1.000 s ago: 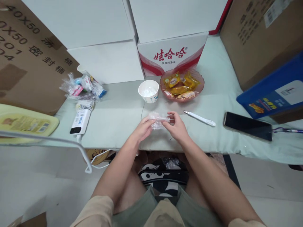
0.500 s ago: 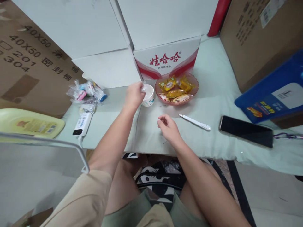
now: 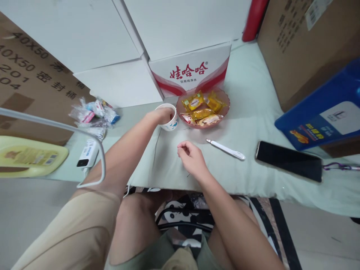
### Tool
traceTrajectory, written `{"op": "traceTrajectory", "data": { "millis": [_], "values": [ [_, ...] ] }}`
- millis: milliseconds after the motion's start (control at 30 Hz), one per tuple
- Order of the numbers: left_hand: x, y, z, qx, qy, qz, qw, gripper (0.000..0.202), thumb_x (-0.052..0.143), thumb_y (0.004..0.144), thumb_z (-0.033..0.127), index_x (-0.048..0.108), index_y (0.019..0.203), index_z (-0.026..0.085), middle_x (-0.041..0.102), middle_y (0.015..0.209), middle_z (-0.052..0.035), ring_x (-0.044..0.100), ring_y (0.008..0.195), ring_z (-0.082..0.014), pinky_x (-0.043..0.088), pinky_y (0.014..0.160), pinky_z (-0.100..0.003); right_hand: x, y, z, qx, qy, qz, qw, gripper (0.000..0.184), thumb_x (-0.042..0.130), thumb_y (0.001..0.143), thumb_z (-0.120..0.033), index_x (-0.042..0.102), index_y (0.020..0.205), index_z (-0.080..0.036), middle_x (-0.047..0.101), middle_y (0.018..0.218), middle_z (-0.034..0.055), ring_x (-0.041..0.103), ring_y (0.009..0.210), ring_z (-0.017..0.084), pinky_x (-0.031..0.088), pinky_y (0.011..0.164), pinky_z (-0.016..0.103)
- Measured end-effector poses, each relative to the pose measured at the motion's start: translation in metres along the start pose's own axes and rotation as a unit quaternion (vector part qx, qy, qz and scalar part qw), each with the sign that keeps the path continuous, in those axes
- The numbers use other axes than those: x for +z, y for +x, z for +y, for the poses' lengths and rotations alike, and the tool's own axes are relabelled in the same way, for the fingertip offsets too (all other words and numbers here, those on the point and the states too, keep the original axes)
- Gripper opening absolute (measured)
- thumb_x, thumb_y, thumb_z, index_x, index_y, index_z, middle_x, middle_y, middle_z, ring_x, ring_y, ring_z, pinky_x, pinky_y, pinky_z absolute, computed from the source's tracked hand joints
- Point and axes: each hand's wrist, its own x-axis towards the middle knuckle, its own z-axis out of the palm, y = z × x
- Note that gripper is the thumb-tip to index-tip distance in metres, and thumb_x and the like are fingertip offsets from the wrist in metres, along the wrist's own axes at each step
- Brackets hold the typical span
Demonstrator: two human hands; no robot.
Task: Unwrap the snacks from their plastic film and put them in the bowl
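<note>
My left hand [image 3: 162, 114] reaches forward into a small white paper cup [image 3: 172, 126] with a blue print; its fingertips are inside the cup and hidden. My right hand [image 3: 190, 157] rests on the pale green tablecloth [image 3: 250, 97] nearer to me, fingers curled, thumb pinched against the forefinger; what it holds, if anything, is too small to make out. A pink glass bowl [image 3: 225, 107] with several yellow snack packets [image 3: 201, 107] stands right beside the cup.
A white pen-like tool [image 3: 225, 149] and a black phone [image 3: 288, 161] lie to the right. At the left are a power bank [image 3: 86, 155], a clear bag of small packets [image 3: 94, 110] and a yellow tray [image 3: 28, 157]. Cartons [image 3: 188, 71] wall the back; a blue box [image 3: 323, 112] stands at the right.
Both hands held a crumpled clear wrapper a second ago. My left hand then carried it forward to the cup and now dips into it; my right hand stayed put, still pinched.
</note>
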Motion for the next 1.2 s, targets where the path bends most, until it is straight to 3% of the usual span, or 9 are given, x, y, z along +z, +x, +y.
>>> {"op": "traceTrajectory", "data": {
  "millis": [167, 400, 633, 733, 867, 967, 1100, 1200],
  "values": [
    [0.005, -0.002, 0.015, -0.014, 0.138, -0.053, 0.989, 0.038, 0.075, 0.063, 0.017, 0.076, 0.101, 0.011, 0.073, 0.107, -0.0203, 0.063, 0.115, -0.0388, 0.044, 0.102, -0.039, 0.001, -0.001, -0.001, 0.002, -0.001, -0.01, 1.0, 0.014, 0.051, 0.079, -0.035, 0.059, 0.08, -0.024, 0.064, 0.072, -0.0024, 0.058, 0.066, 0.015, 0.043, 0.067, 0.028],
    [-0.03, 0.0, 0.013, 0.005, 0.161, -0.232, 0.959, 0.046, 0.057, 0.07, 0.021, 0.076, 0.111, 0.019, 0.075, 0.111, -0.008, 0.065, 0.104, -0.025, 0.049, 0.093, -0.028, 0.004, -0.001, -0.001, -0.002, -0.01, -0.009, 1.0, 0.017, 0.049, 0.079, -0.036, 0.059, 0.081, -0.023, 0.064, 0.073, -0.0026, 0.058, 0.066, 0.014, 0.042, 0.065, 0.027],
    [-0.046, -0.017, 0.014, 0.031, 0.154, -0.192, 0.969, 0.049, 0.054, 0.066, 0.016, 0.076, 0.109, 0.024, 0.074, 0.115, -0.0032, 0.063, 0.107, -0.0232, 0.045, 0.095, -0.03, 0.012, 0.0, 0.0, 0.006, -0.006, -0.013, 1.0, 0.019, 0.049, 0.077, -0.038, 0.059, 0.081, -0.022, 0.061, 0.069, -0.0029, 0.055, 0.062, 0.013, 0.04, 0.061, 0.026],
    [-0.055, -0.025, 0.012, 0.034, 0.141, -0.142, 0.979, 0.049, 0.053, 0.067, 0.013, 0.075, 0.109, 0.026, 0.073, 0.116, -0.002, 0.064, 0.106, -0.022, 0.045, 0.094, -0.028, 0.014, 0.0, -0.001, 0.005, -0.015, -0.012, 1.0, 0.019, 0.049, 0.077, -0.038, 0.059, 0.08, -0.022, 0.061, 0.069, -0.0026, 0.056, 0.062, 0.013, 0.04, 0.062, 0.027],
    [-0.059, -0.027, 0.007, 0.04, 0.166, -0.049, 0.984, 0.036, 0.063, 0.069, 0.018, 0.076, 0.101, 0.023, 0.074, 0.099, -0.0047, 0.066, 0.1, -0.0259, 0.046, 0.092, -0.032, 0.017, 0.001, 0.001, 0.0, -0.027, -0.013, 1.0, 0.018, 0.049, 0.078, -0.038, 0.058, 0.079, -0.022, 0.061, 0.068, -0.0028, 0.055, 0.062, 0.013, 0.041, 0.063, 0.027],
    [-0.042, -0.021, 0.008, 0.017, 0.197, -0.075, 0.977, 0.027, 0.072, 0.064, 0.021, 0.077, 0.091, 0.022, 0.073, 0.093, -0.0065, 0.066, 0.101, -0.0296, 0.047, 0.092, -0.034, 0.02, 0.002, 0.002, 0.001, -0.028, -0.014, 0.999, 0.018, 0.049, 0.079, -0.038, 0.058, 0.08, -0.022, 0.06, 0.068, -0.0029, 0.054, 0.061, 0.013, 0.041, 0.062, 0.026],
    [-0.014, -0.008, 0.012, 0.021, 0.221, -0.105, 0.969, 0.024, 0.069, 0.066, 0.014, 0.077, 0.088, 0.017, 0.074, 0.105, -0.0132, 0.065, 0.109, -0.0324, 0.046, 0.095, -0.034, 0.025, 0.005, 0.003, 0.007, -0.028, -0.019, 0.999, 0.018, 0.049, 0.079, -0.038, 0.058, 0.08, -0.023, 0.061, 0.068, -0.0024, 0.054, 0.06, 0.013, 0.04, 0.059, 0.026],
    [-0.015, -0.003, 0.014, 0.011, 0.217, -0.13, 0.967, 0.024, 0.071, 0.062, 0.014, 0.078, 0.084, 0.018, 0.075, 0.095, -0.0118, 0.064, 0.11, -0.0335, 0.045, 0.096, -0.035, 0.029, 0.007, 0.003, 0.006, -0.028, -0.022, 0.999, 0.018, 0.049, 0.079, -0.038, 0.058, 0.08, -0.023, 0.061, 0.068, -0.0024, 0.053, 0.059, 0.013, 0.04, 0.058, 0.026]
  ]
}}
